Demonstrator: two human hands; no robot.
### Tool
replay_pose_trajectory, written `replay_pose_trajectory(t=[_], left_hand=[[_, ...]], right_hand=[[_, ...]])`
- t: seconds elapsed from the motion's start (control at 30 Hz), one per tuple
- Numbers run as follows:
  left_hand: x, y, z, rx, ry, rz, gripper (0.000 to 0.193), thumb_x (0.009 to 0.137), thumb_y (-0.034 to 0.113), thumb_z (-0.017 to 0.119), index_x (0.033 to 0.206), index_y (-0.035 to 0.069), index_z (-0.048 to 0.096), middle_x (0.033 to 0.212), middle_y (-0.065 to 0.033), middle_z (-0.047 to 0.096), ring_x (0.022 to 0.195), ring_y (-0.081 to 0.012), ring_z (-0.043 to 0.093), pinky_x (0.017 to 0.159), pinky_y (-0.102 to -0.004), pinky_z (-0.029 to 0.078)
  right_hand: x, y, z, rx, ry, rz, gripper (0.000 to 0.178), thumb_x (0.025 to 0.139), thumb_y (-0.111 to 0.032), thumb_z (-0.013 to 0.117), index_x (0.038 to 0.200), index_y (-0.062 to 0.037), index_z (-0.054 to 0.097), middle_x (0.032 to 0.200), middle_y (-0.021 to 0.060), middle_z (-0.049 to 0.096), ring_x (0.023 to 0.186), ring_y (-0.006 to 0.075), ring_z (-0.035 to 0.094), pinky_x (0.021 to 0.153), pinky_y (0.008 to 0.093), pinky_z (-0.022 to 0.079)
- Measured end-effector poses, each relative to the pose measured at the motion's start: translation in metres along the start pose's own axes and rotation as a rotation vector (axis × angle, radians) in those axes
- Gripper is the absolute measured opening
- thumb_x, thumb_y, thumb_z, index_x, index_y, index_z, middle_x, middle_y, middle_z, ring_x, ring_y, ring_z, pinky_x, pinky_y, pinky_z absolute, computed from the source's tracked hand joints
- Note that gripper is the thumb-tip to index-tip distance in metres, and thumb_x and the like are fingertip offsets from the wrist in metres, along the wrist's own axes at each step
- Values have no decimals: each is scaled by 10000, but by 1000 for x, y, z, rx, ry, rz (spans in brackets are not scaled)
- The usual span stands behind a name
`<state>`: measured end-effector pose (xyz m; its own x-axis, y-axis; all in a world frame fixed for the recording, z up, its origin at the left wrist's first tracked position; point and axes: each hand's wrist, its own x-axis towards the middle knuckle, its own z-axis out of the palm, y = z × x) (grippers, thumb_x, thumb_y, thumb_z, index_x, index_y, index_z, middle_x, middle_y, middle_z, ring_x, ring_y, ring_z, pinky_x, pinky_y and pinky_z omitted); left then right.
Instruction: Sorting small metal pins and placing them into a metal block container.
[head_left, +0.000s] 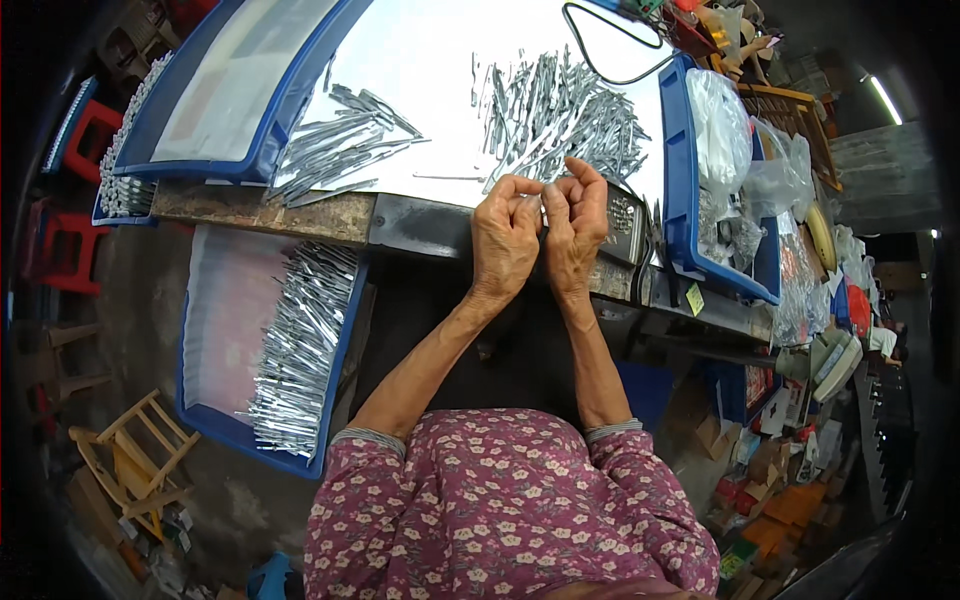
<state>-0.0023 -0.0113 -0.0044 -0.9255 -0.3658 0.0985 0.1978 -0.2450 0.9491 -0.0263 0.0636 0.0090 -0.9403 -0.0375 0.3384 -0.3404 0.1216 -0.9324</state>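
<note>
The white-topped workbench with a worn wooden and dark metal edge [430, 60] extended in front of both hands and well out to either side. A deep blue plastic bin with a pale sheet inside [265, 145] stood on it, far to the left of the left hand. A second blue plastic bin, holding a dense stack of shiny silver strips [230, 433], sat lower down, left of the left forearm. A third blue plastic bin, filled with clear plastic bags [680, 170], was right of the right hand.

The broad heap of loose, thin silver metal strips [560, 110] lay directly beyond the fingertips. A smaller heap of similar silver strips [345, 150] lay apart from it, ahead and left of the left hand.

The bare left hand [508, 240] and bare right hand [577, 235] were raised close together at the bench edge, fingers curled and thumbs drawn in; whether either gripped a piece could not be told.

A black looped cable [612, 82] ran beyond the heap. A shallow grey tray of tiny pieces [628, 250] was just right of the right hand.
</note>
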Motion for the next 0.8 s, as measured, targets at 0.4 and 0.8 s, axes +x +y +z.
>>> replay_pose_trajectory(t=[0.4,0.8], left_hand=[[20,-9,-4,356,15,171,77,818,35,486,875,-9,513,563,-58,523,489,-105,496,466,-251,402],[81,-15,18,1101,-69,393,273,663,-25,542,931,-11,493,864,-207,519,830,-336,549,703,-399,470]], right_hand=[[15,7,0,-234,-52,36,354,899,-178,413,1160,59,437,758,43,501,653,112,459,591,252,397],[0,0,-19,-117,-20,35,277,838,-40,503,1101,50,492,777,15,521,720,80,501,691,211,421]])
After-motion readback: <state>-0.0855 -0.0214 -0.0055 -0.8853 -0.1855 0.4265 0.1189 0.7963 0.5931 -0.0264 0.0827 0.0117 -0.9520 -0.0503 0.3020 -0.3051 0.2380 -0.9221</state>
